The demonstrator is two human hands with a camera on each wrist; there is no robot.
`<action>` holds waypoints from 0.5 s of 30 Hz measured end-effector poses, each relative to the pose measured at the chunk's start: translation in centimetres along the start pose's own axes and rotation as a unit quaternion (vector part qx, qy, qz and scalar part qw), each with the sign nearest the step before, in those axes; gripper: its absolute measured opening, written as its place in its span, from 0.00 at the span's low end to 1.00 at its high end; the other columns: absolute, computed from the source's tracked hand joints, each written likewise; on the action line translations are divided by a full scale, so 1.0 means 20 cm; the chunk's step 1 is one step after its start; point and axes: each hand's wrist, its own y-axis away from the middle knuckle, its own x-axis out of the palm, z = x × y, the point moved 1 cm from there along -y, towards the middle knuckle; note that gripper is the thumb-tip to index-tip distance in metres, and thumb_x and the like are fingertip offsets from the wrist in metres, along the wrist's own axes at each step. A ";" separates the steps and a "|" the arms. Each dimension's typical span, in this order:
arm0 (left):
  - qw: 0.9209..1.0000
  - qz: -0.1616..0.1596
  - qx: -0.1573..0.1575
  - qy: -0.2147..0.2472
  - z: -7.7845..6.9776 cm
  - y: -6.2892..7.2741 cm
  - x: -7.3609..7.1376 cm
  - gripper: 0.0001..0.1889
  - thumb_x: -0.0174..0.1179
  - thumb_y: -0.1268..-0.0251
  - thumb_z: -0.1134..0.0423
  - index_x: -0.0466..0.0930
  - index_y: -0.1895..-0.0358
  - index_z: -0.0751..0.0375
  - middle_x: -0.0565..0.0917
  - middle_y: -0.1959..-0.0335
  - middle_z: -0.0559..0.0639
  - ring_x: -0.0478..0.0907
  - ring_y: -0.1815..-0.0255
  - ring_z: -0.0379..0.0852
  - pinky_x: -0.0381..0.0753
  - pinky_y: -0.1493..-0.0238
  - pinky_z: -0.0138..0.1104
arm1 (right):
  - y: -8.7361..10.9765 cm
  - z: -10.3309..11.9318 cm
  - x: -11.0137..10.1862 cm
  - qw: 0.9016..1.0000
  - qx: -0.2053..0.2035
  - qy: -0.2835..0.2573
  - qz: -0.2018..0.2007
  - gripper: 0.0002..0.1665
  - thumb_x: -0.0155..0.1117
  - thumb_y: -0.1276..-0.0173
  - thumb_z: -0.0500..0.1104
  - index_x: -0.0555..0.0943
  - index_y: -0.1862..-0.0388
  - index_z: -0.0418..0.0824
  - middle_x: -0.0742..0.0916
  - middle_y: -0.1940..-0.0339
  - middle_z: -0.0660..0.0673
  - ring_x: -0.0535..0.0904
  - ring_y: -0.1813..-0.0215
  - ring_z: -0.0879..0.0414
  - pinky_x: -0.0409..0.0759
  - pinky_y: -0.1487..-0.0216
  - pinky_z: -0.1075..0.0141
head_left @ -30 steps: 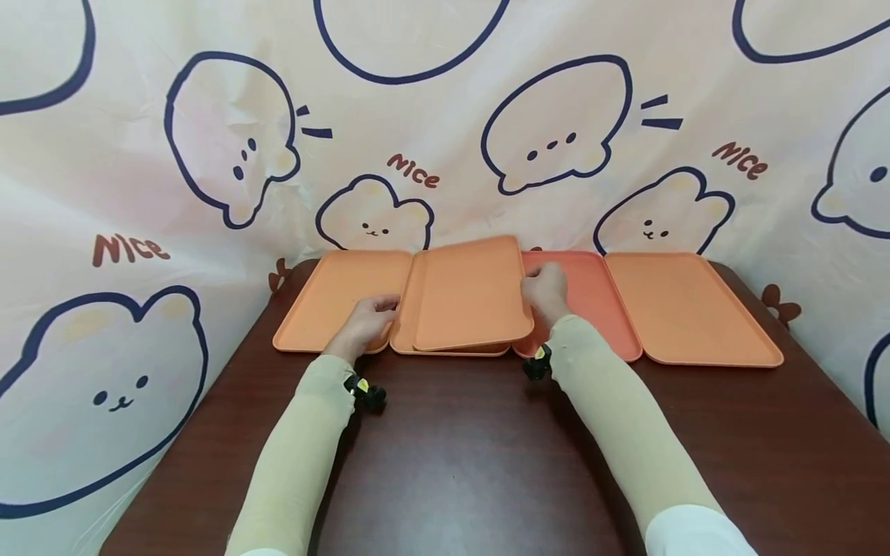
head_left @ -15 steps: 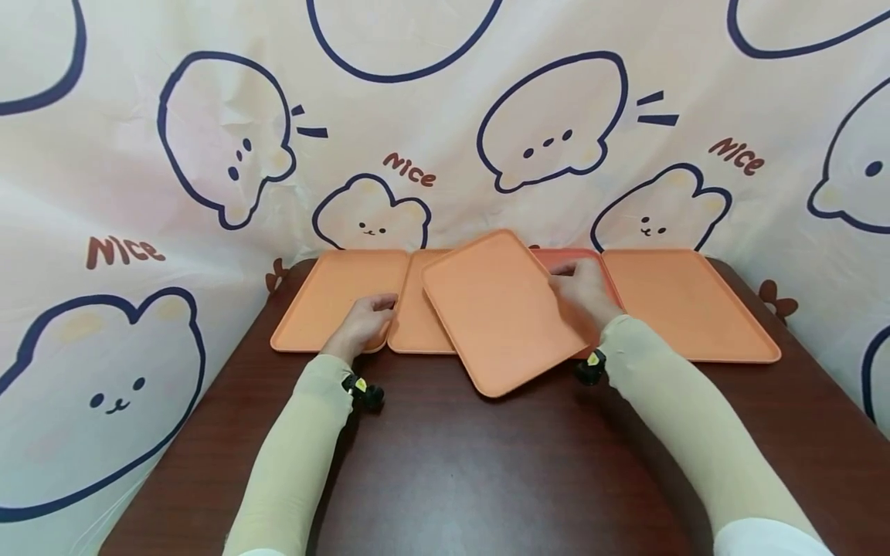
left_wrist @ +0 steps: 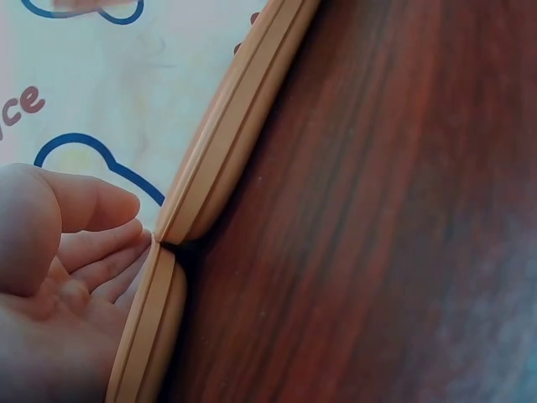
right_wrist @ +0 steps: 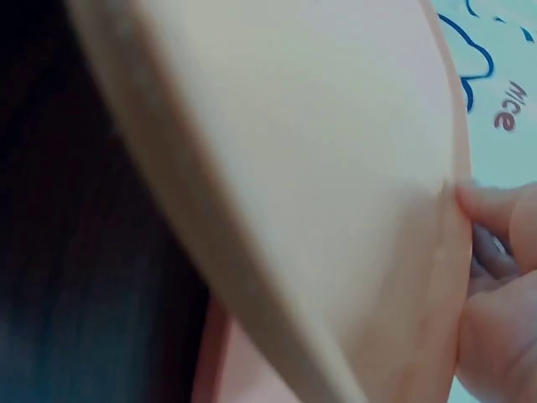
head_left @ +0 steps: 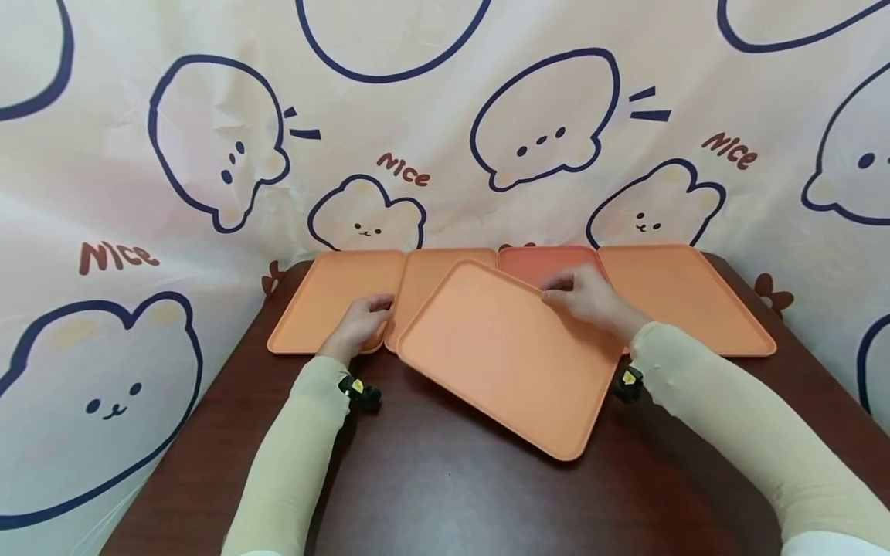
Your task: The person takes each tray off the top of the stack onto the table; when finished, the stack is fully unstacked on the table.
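My right hand (head_left: 587, 297) pinches the edge of an orange tray (head_left: 514, 355), with the thumb on one face. This tray is raised and turned at an angle over the row of trays and the table, its near corner pointing at me. My left hand (head_left: 361, 324) rests over the leftmost orange tray (head_left: 348, 270), its fingers loosely curled with nothing in them, close to the seam with the second orange tray (head_left: 445, 262). In the left wrist view, the rims of two trays (left_wrist: 243, 109) meet beside the left hand's fingertips.
A coral-red tray (head_left: 549, 259) lies third in the row, partly covered by the held tray. At the right end lies another orange tray (head_left: 684, 301). The row stands at the back of a dark brown table (head_left: 431, 479), before a cartoon-printed cloth (head_left: 445, 116).
My right hand has drawn the orange tray off the second tray, toward me and to the right, turning it clockwise. The left hand has stayed where it was.
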 end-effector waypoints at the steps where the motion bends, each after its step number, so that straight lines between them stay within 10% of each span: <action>1: 1.000 0.000 -0.001 -0.002 0.00 0.00 0.00 0.28 0.49 0.13 0.64 0.64 0.16 0.64 0.65 0.15 0.62 0.58 0.12 0.57 0.61 0.13 0.51 | 0.01 0.00 0.01 1.000 -0.014 0.002 0.009 0.12 0.68 0.21 0.38 0.91 0.45 0.34 0.93 0.46 0.35 0.86 0.44 0.44 0.84 0.40 0.56; 15: 1.000 -0.002 -0.003 -0.001 0.00 0.00 -0.01 0.28 0.49 0.13 0.65 0.63 0.16 0.64 0.65 0.14 0.62 0.57 0.12 0.57 0.60 0.13 0.51 | 0.10 0.02 0.13 0.987 -0.109 0.034 0.109 0.07 0.74 0.25 0.39 0.93 0.53 0.40 0.95 0.57 0.47 0.86 0.54 0.56 0.85 0.48 0.61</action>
